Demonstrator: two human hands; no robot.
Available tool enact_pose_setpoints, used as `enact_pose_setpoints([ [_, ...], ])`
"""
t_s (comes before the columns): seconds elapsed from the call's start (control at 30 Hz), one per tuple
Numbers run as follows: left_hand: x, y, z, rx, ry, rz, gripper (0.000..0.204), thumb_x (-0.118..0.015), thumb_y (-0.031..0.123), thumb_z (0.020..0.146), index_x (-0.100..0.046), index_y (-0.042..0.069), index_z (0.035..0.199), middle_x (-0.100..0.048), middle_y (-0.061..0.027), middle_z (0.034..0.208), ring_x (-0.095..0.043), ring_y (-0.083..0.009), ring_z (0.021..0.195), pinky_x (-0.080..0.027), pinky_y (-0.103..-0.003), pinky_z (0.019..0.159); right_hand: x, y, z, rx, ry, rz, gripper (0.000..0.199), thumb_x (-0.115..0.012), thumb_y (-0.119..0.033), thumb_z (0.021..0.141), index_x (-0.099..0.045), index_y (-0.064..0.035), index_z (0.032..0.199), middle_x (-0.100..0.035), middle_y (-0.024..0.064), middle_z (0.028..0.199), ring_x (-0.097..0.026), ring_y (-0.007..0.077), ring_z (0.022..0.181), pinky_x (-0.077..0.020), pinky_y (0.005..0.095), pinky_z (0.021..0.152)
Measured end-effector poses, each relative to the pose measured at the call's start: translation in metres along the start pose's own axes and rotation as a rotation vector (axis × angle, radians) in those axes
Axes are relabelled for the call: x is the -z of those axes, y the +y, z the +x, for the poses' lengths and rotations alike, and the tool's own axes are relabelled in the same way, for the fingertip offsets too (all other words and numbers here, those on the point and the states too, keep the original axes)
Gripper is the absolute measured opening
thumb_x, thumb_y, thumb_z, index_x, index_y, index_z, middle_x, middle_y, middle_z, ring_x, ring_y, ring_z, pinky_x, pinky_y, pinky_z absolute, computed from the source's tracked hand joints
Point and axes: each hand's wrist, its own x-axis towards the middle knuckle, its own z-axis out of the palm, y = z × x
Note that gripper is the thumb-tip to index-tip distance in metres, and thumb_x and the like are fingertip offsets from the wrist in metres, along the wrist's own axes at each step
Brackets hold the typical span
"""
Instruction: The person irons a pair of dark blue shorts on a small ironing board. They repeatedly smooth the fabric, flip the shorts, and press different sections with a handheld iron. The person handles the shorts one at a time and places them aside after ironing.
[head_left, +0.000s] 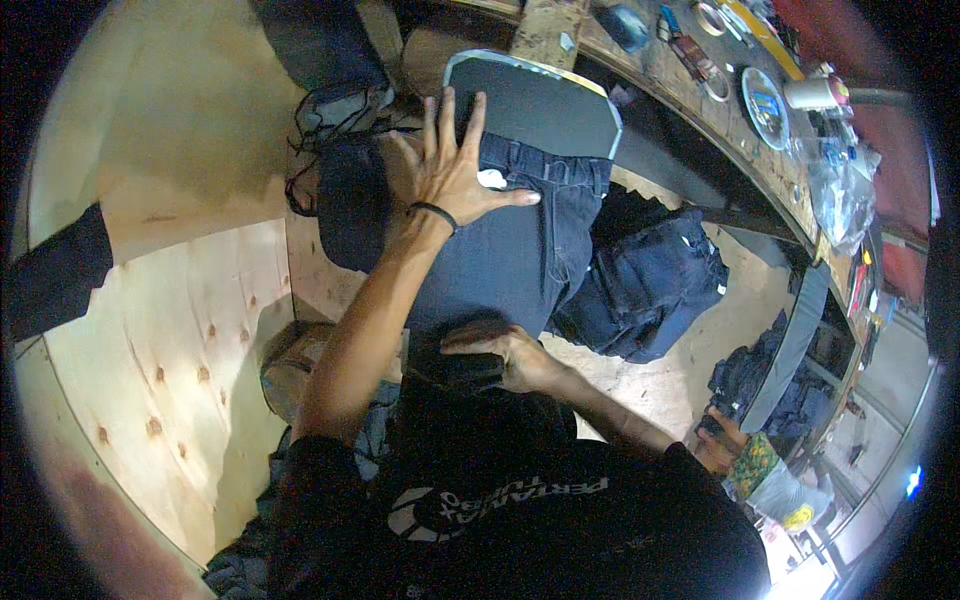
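Note:
Dark blue jeans [490, 270] lie over a dark flat board [545, 100] with a pale edge, their waistband with belt loops toward the far end. My left hand [450, 180], a dark band on its wrist, presses on them just below the waistband with fingers spread. A small white patch [491, 179] shows beside its thumb. Nearer my body, my right hand [515, 358] reaches in from the right at the jeans' near end. Its fingers stretch leftward over the cloth, slightly blurred, and some are hidden underneath.
More folded dark jeans [655, 290] are piled to the right. A cluttered wooden workbench [690, 95] at upper right bears tape rolls, a plate [765, 108] of blue items and plastic bags [845, 190]. Plywood panels [170, 400] stand at left. Another person's hand [718, 440] shows at lower right.

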Motion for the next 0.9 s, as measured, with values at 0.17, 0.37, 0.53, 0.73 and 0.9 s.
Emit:
enact_pose_setpoints([
  [0.17,0.000,0.000,-0.001,-0.010,-0.002,0.036,0.162,-0.086,0.091,0.049,-0.015,0.021,0.176,-0.007,-0.0233,0.181,-0.007,-0.0493,0.166,-0.009,-0.086,0.120,-0.006,-0.010,-0.009,-0.041,0.057,-0.090,0.066,-0.077,-0.016,0.078,-0.070,-0.0063,0.143,-0.067,0.0189,0.149,-0.060,0.0388,0.142,-0.0424,0.0527,0.123],
  [0.37,-0.008,-0.003,-0.003,-0.053,0.060,0.000,0.158,-0.083,0.093,0.052,-0.017,0.021,0.176,-0.011,-0.0235,0.180,-0.008,-0.0483,0.165,-0.008,-0.086,0.120,-0.004,-0.029,-0.023,-0.159,0.172,-0.085,0.063,-0.083,-0.019,0.078,-0.074,-0.0072,0.139,-0.068,0.0147,0.149,-0.060,0.0342,0.143,-0.0418,0.0507,0.124],
  [0.53,-0.006,-0.003,-0.001,-0.056,0.048,-0.035,0.156,-0.082,0.094,0.052,-0.021,0.020,0.175,-0.016,-0.0239,0.179,-0.011,-0.0492,0.164,-0.011,-0.083,0.122,0.000,-0.043,-0.010,-0.140,0.091,-0.008,0.069,-0.084,-0.016,0.073,-0.073,-0.0077,0.140,-0.067,0.0139,0.151,-0.061,0.0337,0.143,-0.0400,0.0496,0.126],
  [0.73,0.000,-0.009,0.001,-0.043,-0.066,-0.088,0.154,-0.083,0.092,0.052,-0.024,0.019,0.174,-0.017,-0.0244,0.179,-0.010,-0.0491,0.165,-0.012,-0.079,0.125,-0.030,-0.042,0.016,-0.175,-0.006,-0.133,0.076,-0.080,-0.008,0.065,-0.073,-0.0063,0.140,-0.066,0.0163,0.152,-0.061,0.0325,0.143,-0.0409,0.0486,0.126],
  [0.9,-0.021,-0.009,-0.006,-0.088,0.181,-0.144,0.152,-0.083,0.092,0.053,-0.024,0.022,0.174,-0.012,-0.0244,0.180,-0.006,-0.0492,0.165,-0.013,-0.076,0.126,-0.074,-0.031,0.012,-0.239,0.147,-0.045,0.073,-0.084,-0.008,0.067,-0.073,-0.0017,0.139,-0.067,0.0191,0.149,-0.062,0.0351,0.141,-0.0420,0.0463,0.124],
])
